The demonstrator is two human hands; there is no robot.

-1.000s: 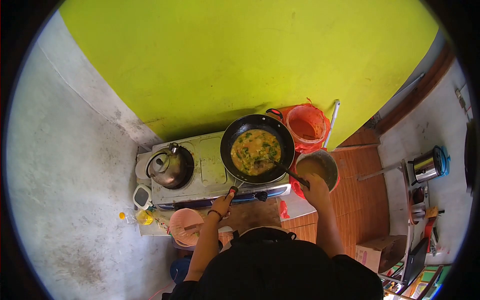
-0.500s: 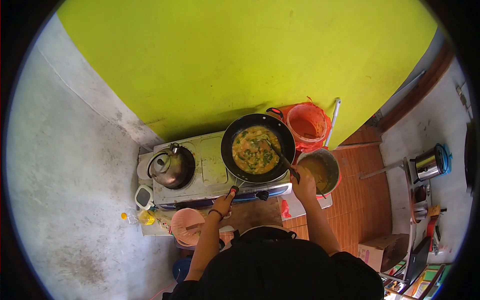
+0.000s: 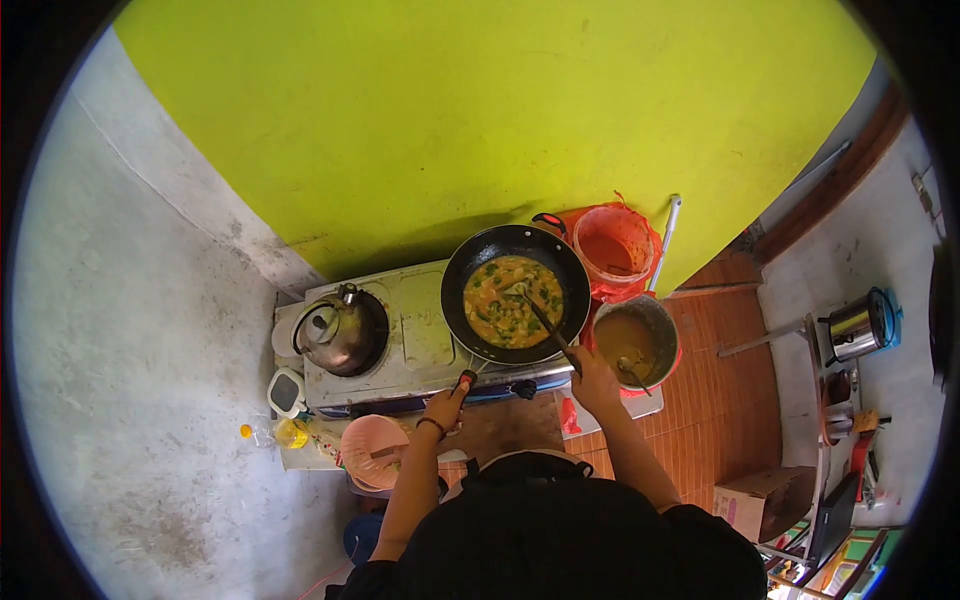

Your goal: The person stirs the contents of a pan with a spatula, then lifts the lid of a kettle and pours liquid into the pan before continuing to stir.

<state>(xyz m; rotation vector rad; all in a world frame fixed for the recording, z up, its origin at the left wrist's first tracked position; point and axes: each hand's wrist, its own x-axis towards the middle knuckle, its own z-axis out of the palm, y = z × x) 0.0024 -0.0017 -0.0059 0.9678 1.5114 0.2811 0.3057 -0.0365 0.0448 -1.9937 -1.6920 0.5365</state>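
A black wok [image 3: 460, 300] sits on the right side of the gas stove [image 3: 425, 340], holding a yellow-orange stew [image 3: 492, 312] with green pieces in it. My left hand [image 3: 445, 406] is closed around the wok's black and red handle [image 3: 466, 379]. In my right hand [image 3: 597, 382] is the dark handle of a ladle [image 3: 546, 322], its head dipping into the stew near the middle of the wok. To the right of the wok stands a pot [image 3: 668, 325] of brownish liquid, with a spoon [image 3: 630, 370] resting in it.
A metal kettle [image 3: 338, 338] stands on the left burner. Behind the pot is a red-lined bucket [image 3: 610, 238]. Below the stove's left front lie a pink basket [image 3: 366, 440] and a yellow bottle [image 3: 291, 433]. A cardboard box [image 3: 745, 508] rests on the floor at right.
My right hand has moved slightly left and down, and the ladle's head has shifted a little left in the stew. My left hand keeps its hold on the wok's handle.
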